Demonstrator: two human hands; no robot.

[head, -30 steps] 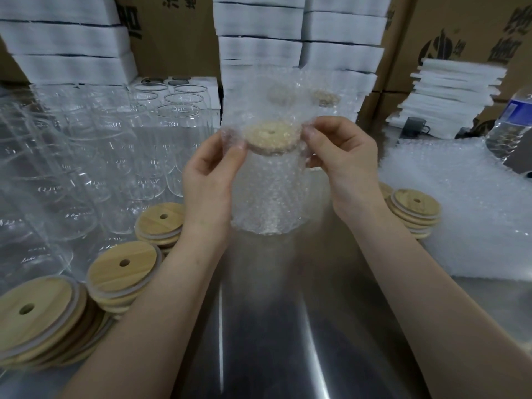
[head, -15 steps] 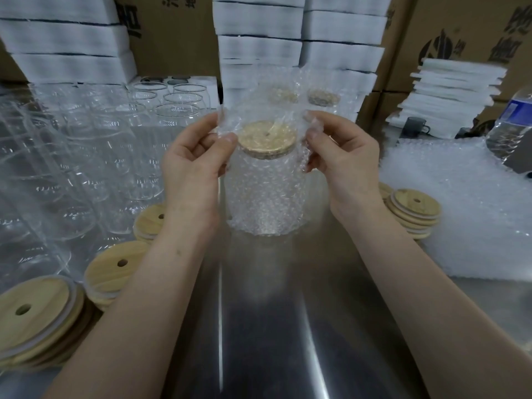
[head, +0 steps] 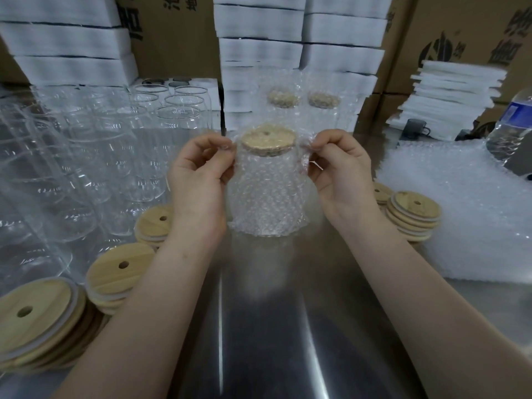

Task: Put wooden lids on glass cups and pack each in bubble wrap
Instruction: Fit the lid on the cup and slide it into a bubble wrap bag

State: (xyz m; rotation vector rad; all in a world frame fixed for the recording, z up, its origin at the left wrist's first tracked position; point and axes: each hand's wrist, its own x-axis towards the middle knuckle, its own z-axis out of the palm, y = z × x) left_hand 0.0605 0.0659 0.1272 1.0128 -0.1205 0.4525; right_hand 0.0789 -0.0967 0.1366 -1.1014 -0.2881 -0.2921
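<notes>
A glass cup in a bubble wrap bag (head: 266, 197) stands on the steel table (head: 264, 326) at centre, its wooden lid (head: 267, 139) showing at the bag's mouth. My left hand (head: 198, 174) pinches the bag's top left edge. My right hand (head: 339, 171) pinches the top right edge. Two wrapped lidded cups (head: 302, 102) stand behind. Bare glass cups (head: 109, 145) crowd the left. Loose wooden lids (head: 118, 272) lie in stacks at front left and more lids (head: 411, 214) at right.
A pile of bubble wrap bags (head: 466, 214) lies at the right. White foam boxes (head: 288, 44) and cardboard cartons line the back. A stack of white sheets (head: 449, 99), a small dark mug (head: 413, 129) and a water bottle (head: 512, 131) are at far right.
Both hands drew the bag's mouth down and outward; the lid, earlier veiled by wrap, now sits exposed at the opening. The left hand shifted from beside the lid to the bag's left edge.
</notes>
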